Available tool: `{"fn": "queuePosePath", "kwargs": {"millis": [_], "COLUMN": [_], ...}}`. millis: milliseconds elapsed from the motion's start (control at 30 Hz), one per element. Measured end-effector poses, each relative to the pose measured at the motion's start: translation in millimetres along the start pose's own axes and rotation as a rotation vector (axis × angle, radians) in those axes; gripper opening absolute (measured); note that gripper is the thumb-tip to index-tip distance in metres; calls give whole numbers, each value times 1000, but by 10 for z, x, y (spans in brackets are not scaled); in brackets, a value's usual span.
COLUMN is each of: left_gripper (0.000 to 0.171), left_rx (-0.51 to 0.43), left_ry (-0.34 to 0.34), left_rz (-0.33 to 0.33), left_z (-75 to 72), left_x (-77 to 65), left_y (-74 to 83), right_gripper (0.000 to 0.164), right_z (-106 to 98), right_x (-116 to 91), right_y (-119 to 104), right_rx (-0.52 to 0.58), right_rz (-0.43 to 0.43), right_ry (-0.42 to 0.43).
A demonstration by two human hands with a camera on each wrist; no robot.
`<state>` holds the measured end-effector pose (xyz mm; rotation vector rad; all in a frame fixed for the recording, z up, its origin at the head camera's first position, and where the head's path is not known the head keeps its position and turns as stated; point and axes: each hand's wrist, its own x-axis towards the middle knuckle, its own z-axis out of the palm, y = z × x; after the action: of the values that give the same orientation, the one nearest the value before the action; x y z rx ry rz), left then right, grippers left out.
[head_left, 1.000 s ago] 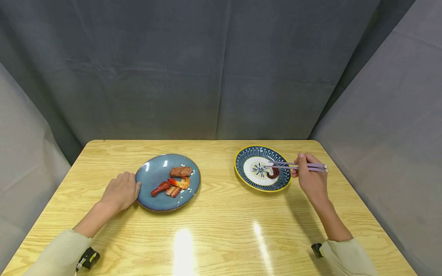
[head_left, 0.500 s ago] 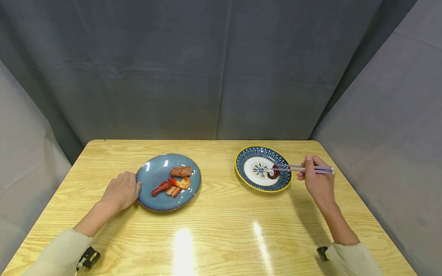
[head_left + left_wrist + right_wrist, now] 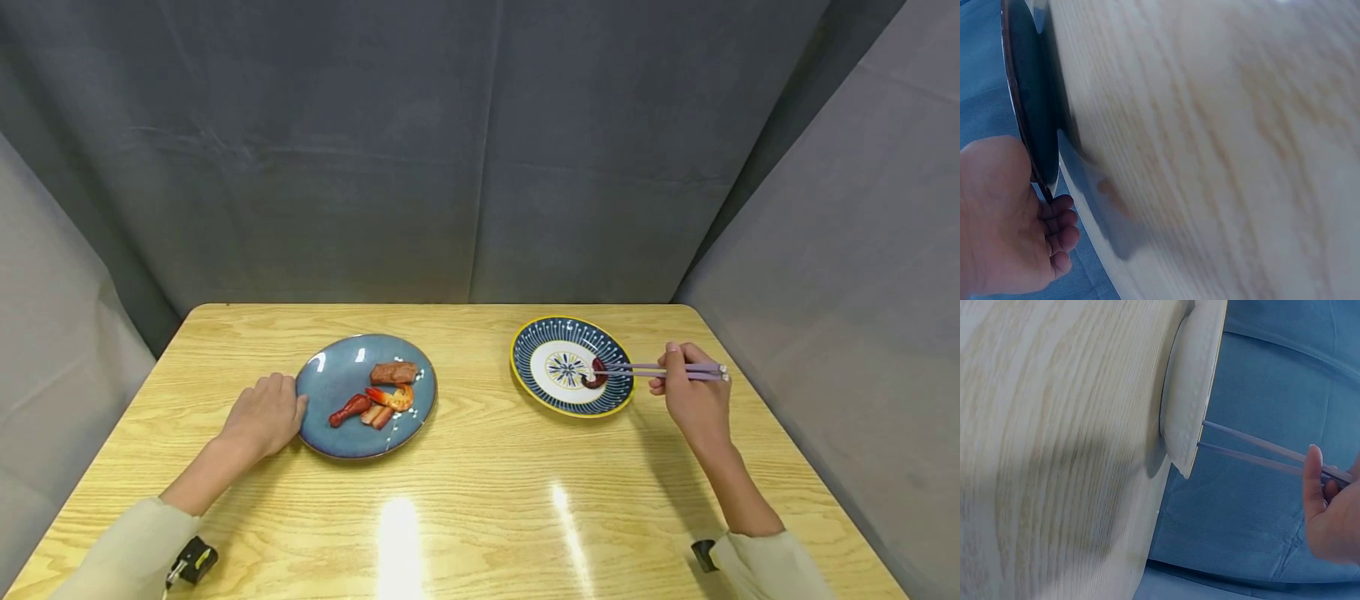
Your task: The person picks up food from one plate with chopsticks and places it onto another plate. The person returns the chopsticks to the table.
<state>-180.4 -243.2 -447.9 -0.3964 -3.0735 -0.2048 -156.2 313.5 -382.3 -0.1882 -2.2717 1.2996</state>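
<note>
At the left of the head view my left hand [image 3: 262, 417] grips the near-left rim of a blue oval-looking plate [image 3: 326, 375]; the left wrist view shows its curled fingers [image 3: 1063, 237] at the rim. On that plate lie a brown piece of meat [image 3: 393, 373], a shrimp [image 3: 400, 397], a small drumstick [image 3: 349, 410] and a striped reddish piece [image 3: 376, 416]. My right hand [image 3: 693, 404] holds a pair of lilac chopsticks [image 3: 645, 369]. Their tips are at a dark red curled tentacle [image 3: 597, 380] on the patterned plate [image 3: 558, 402]; whether they pinch it I cannot tell.
Both plates stand on a light wooden table [image 3: 480, 500], apart from each other. A grey curtain [image 3: 337, 167] hangs behind the table's far edge. More cloth panels stand at the left and right sides.
My right hand has moved a little right and down with the chopsticks, their tips drawing back over the tentacle. The left hand and both plates stay nearly where they were.
</note>
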Motion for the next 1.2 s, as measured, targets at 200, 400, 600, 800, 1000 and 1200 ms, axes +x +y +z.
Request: {"fn": "queuePosePath", "kwargs": {"millis": [200, 400, 600, 800, 1000, 1200], "left_gripper": [30, 30, 31, 31, 32, 32], "left_rx": [-8, -5, 10, 17, 15, 14], "left_ry": [-3, 2, -2, -11, -13, -16], "left_rz": [-2, 1, 6, 2, 2, 0], "left_z": [0, 10, 1, -9, -13, -15], "left_x": [2, 11, 4, -5, -4, -3], "left_y": [4, -6, -1, 11, 7, 8], "right_gripper": [42, 45, 42, 43, 42, 40], "right_z": [7, 20, 52, 52, 40, 48], "right_x": [0, 18, 22, 25, 11, -58], "right_y": [22, 37, 65, 66, -26, -230], "right_rx": [-22, -34, 18, 55, 64, 106], "right_rz": [7, 15, 7, -21, -29, -34], "right_ry": [-5, 39, 109, 134, 141, 144]}}
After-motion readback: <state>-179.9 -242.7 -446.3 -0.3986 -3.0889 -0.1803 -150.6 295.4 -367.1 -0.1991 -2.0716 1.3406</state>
